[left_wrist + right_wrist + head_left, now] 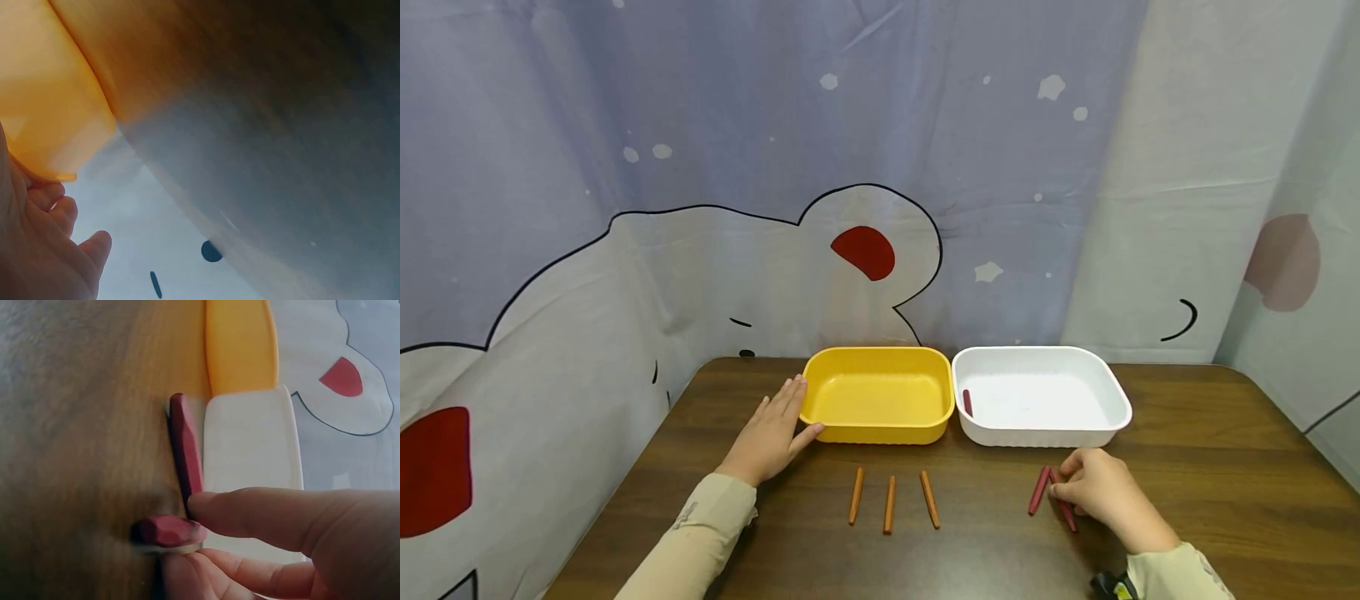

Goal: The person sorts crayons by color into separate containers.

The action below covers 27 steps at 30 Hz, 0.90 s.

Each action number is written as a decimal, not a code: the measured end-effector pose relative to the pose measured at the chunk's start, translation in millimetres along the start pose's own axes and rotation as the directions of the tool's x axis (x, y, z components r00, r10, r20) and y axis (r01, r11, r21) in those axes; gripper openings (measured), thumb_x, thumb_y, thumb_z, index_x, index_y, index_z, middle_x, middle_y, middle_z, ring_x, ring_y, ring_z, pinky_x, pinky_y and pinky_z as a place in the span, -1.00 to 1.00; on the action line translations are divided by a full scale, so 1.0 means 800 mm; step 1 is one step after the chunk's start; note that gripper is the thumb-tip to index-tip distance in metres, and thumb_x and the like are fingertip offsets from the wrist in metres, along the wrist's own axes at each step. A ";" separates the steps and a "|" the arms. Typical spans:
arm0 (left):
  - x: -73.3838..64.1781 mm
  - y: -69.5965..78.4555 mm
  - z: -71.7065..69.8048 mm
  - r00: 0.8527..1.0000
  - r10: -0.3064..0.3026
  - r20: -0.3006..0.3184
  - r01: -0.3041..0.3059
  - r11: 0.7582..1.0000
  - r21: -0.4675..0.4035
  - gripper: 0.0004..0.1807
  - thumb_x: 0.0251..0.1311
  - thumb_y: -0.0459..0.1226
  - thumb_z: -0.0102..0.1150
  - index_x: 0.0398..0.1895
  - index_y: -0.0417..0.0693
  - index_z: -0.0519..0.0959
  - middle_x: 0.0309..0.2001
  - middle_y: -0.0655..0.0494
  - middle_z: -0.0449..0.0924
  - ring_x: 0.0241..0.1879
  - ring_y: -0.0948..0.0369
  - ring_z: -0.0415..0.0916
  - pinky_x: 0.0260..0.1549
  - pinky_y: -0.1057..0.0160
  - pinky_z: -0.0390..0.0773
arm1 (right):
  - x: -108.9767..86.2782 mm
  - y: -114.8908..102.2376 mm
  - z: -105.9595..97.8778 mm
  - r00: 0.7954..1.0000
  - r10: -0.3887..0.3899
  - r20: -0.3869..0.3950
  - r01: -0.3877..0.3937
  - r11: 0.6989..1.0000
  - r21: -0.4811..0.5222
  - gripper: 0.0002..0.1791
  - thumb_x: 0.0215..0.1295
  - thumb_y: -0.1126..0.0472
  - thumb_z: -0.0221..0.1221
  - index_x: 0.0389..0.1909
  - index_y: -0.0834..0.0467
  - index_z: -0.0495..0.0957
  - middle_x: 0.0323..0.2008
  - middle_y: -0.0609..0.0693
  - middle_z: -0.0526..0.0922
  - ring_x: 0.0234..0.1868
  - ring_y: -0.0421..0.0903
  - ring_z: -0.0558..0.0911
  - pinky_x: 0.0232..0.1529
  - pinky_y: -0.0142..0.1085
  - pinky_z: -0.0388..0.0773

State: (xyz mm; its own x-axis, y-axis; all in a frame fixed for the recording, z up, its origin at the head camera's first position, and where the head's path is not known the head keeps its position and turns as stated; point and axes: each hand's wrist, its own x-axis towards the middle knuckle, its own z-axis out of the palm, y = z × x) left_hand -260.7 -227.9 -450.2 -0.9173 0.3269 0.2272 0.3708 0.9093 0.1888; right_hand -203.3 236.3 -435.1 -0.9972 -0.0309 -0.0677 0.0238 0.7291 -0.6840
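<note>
Dk brown wood-grain table (805, 542) w/ rounded back corners; behind it a curtain (1015, 150), pale blue-purple & white, printed w/ white spots, black outlines & red patches. Two trays near back edge, side by side: yellow tray (880, 435) on L, white tray (1037, 438) on R, w/ one short red stick (967, 403) in its L end. L hand (769, 437) at yellow tray's L side – fingers mostly straight, touching the rim, not gripping. In front of yellow tray, 3 orange-brown sticks (889, 505), spaced apart. In front of white tray, 2 dk red sticks, slim & faceted, tops close tog., lower ends apart: near red stick (1067, 515) is pinched btwn thumb & fingers of R hand (1105, 492) – gap only abt stick-wide; other red stick (1039, 491) lies on table just L of it.
</note>
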 end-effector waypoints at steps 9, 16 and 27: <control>0.000 0.001 -0.001 1.000 0.000 0.001 0.000 1.000 -0.004 -0.09 0.49 0.15 -0.02 0.59 -0.31 0.00 0.60 -0.17 -0.04 0.57 -0.09 -0.07 0.46 -0.25 0.05 | -0.001 -0.001 0.003 1.000 -0.024 -0.012 0.024 0.999 -0.045 -0.82 0.03 0.37 0.40 -0.47 0.28 0.55 -0.62 -0.07 0.64 -0.65 -0.19 0.57 -0.60 -0.35 0.52; 0.001 0.001 -0.001 1.000 -0.003 0.001 0.003 1.000 -0.004 -0.08 0.48 0.16 -0.02 0.59 -0.31 0.01 0.60 -0.15 -0.05 0.57 -0.08 -0.07 0.46 -0.25 0.04 | 0.000 0.004 0.001 1.000 -0.028 -0.004 0.028 1.000 0.015 -0.88 0.02 0.42 0.31 -0.41 0.34 0.58 -0.55 -0.02 0.68 -0.60 -0.16 0.61 -0.59 -0.34 0.58; 0.001 -0.001 0.001 1.000 0.002 -0.019 -0.002 1.000 0.001 -0.09 0.48 0.15 -0.01 0.59 -0.30 0.02 0.58 -0.20 0.02 0.57 -0.10 -0.04 0.44 -0.27 0.06 | 0.005 0.011 -0.009 0.998 -0.017 0.061 0.002 0.973 0.232 -0.82 0.19 0.45 0.23 -0.21 0.47 0.57 -0.41 0.07 0.70 -0.44 -0.11 0.66 -0.45 -0.26 0.71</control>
State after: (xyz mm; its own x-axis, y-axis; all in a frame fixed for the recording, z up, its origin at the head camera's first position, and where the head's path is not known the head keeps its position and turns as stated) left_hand -261.8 -227.9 -451.2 -0.9135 0.3240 0.2460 0.3729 0.9087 0.1877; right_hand -207.7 247.3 -436.1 -0.9913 -0.0851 -0.1002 0.0371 0.5501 -0.8343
